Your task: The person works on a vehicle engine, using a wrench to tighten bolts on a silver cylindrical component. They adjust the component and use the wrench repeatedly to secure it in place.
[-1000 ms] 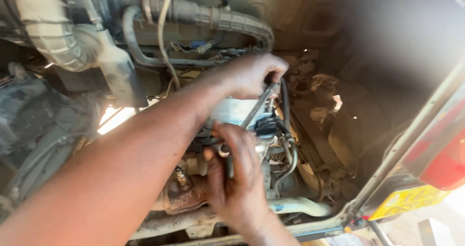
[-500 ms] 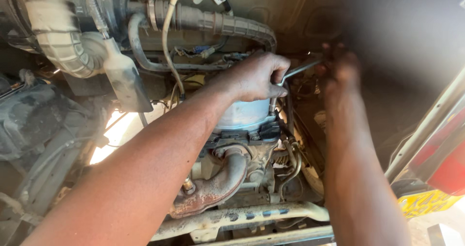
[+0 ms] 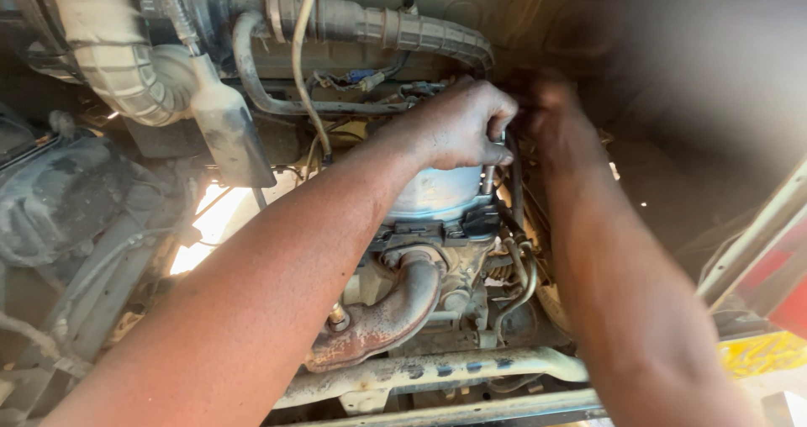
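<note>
The metal wrench [image 3: 490, 175] is showing only as a short shaft deep in the engine bay, just above the pale cylindrical canister [image 3: 433, 193]. The left hand [image 3: 461, 126] is closing around it. The right hand [image 3: 551, 120] is pressing beside it, blurred; its grip is impossible to tell.

Left hand [image 3: 458, 129] above the canister filter [image 3: 433, 193], fingers on a wrench [image 3: 489, 175] at its right edge, right hand [image 3: 555, 120] just beside it, curved exhaust pipe [image 3: 382, 313] below the filter, ribbed hose [image 3: 118, 57] far left, corrugated hose [image 3: 403, 30] behind the hands
</note>
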